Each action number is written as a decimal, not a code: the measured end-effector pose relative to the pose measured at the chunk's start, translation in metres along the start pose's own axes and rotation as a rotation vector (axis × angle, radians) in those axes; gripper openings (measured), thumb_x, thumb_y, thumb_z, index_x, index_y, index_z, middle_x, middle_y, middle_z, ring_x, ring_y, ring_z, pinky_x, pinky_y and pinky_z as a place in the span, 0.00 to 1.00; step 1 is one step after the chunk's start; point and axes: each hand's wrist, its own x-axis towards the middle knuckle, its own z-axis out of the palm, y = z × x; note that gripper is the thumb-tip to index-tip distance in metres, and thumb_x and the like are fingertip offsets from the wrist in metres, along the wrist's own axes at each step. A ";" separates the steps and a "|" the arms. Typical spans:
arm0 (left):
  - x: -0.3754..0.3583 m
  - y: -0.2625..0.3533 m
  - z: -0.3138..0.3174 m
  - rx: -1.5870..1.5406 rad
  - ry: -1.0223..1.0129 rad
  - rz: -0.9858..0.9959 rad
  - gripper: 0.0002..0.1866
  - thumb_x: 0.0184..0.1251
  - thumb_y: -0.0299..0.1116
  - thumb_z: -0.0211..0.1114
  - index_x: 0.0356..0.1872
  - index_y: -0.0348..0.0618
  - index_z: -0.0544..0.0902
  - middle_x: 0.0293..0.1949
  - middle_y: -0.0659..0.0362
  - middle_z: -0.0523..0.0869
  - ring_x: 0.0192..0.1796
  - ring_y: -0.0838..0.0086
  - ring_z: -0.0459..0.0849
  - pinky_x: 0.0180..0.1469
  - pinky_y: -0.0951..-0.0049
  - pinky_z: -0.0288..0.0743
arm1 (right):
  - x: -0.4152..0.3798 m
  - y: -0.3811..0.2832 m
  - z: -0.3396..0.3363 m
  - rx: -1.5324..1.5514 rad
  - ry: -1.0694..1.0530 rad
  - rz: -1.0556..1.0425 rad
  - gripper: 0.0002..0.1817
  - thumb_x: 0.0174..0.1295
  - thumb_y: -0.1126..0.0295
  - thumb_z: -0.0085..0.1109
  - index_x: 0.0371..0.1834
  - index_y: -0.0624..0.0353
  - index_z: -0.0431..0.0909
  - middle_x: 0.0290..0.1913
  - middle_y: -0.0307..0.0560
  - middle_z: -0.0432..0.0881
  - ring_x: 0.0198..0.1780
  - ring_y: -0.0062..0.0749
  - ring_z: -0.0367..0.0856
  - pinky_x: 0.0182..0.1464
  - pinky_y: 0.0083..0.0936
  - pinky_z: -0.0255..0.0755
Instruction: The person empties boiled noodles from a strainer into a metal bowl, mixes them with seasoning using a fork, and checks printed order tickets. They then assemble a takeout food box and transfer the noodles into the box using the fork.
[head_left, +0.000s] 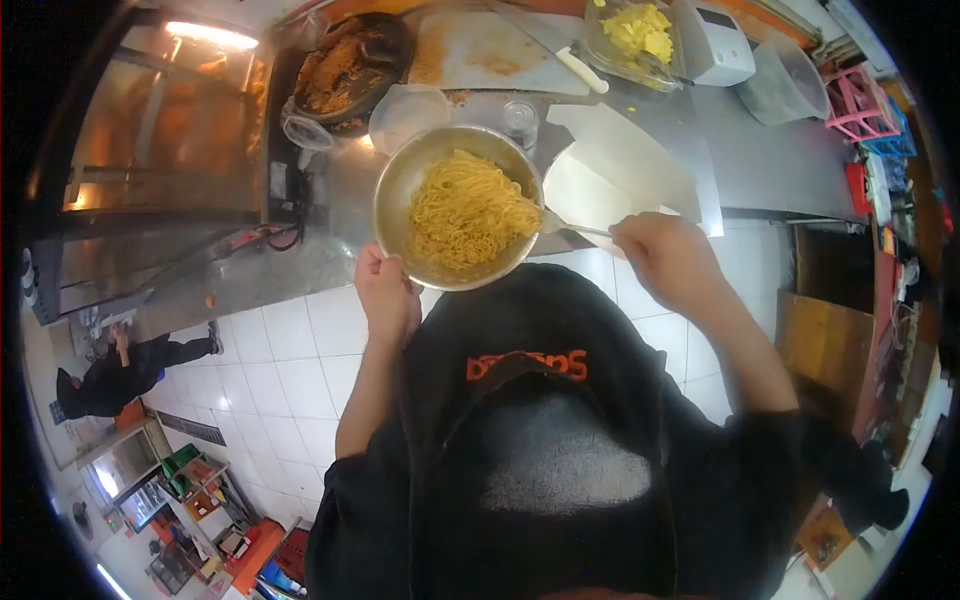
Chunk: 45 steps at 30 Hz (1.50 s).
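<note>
A round metal bowl (pixel 392 200) of yellow noodles (pixel 468 212) is tilted at the counter's front edge, close to my body. My left hand (pixel 388 292) is closed on its near left rim. In my right hand (pixel 665 258) is the handle of a slim metal utensil (pixel 582 229). The utensil's head is at the bowl's right rim, against the noodles, and partly hidden by them. Just right of the bowl, under the utensil, stands an open white paper takeaway box (pixel 585 190) with its flap raised.
Behind the bowl are a clear plastic tub (pixel 408 115), a small clear cup (pixel 520 118) and a white-handled knife (pixel 580 68) on a board (pixel 490 50). A dark pan (pixel 350 70) sits at back left. A container of yellow pieces (pixel 638 32) stands behind. Another person (pixel 125 370) is far left.
</note>
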 end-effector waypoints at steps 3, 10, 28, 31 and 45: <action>-0.011 -0.006 0.000 0.047 0.009 -0.062 0.09 0.60 0.17 0.46 0.25 0.45 0.66 0.18 0.64 0.69 0.15 0.84 0.62 0.15 0.80 0.57 | -0.011 0.015 -0.003 0.250 -0.154 0.132 0.08 0.62 0.68 0.54 0.33 0.60 0.81 0.30 0.53 0.81 0.32 0.47 0.80 0.36 0.36 0.73; -0.011 -0.008 -0.016 0.081 -0.045 -0.134 0.09 0.60 0.17 0.49 0.26 0.44 0.67 0.20 0.61 0.73 0.15 0.83 0.65 0.16 0.81 0.59 | -0.026 0.020 -0.016 0.484 -0.141 0.321 0.08 0.62 0.71 0.55 0.37 0.64 0.81 0.29 0.53 0.81 0.30 0.43 0.79 0.34 0.33 0.72; 0.004 -0.011 0.070 0.073 -0.345 0.027 0.09 0.58 0.16 0.51 0.27 0.44 0.68 0.22 0.58 0.78 0.16 0.81 0.69 0.16 0.81 0.61 | 0.053 0.000 -0.015 0.050 -0.082 0.024 0.05 0.53 0.70 0.53 0.27 0.56 0.80 0.25 0.50 0.81 0.31 0.45 0.80 0.36 0.40 0.73; 0.001 -0.014 0.072 0.039 -0.318 -0.053 0.09 0.58 0.16 0.51 0.27 0.45 0.68 0.24 0.59 0.79 0.16 0.81 0.70 0.16 0.81 0.62 | 0.054 0.016 0.003 0.329 -0.131 0.051 0.04 0.51 0.71 0.58 0.25 0.60 0.79 0.24 0.49 0.80 0.28 0.40 0.79 0.34 0.34 0.72; 0.010 -0.017 0.067 -0.061 -0.294 -0.071 0.08 0.58 0.16 0.50 0.26 0.43 0.67 0.20 0.58 0.76 0.16 0.79 0.72 0.17 0.79 0.65 | 0.031 0.026 -0.035 0.686 0.146 0.116 0.04 0.60 0.76 0.60 0.30 0.65 0.80 0.25 0.35 0.80 0.28 0.12 0.72 0.30 0.14 0.68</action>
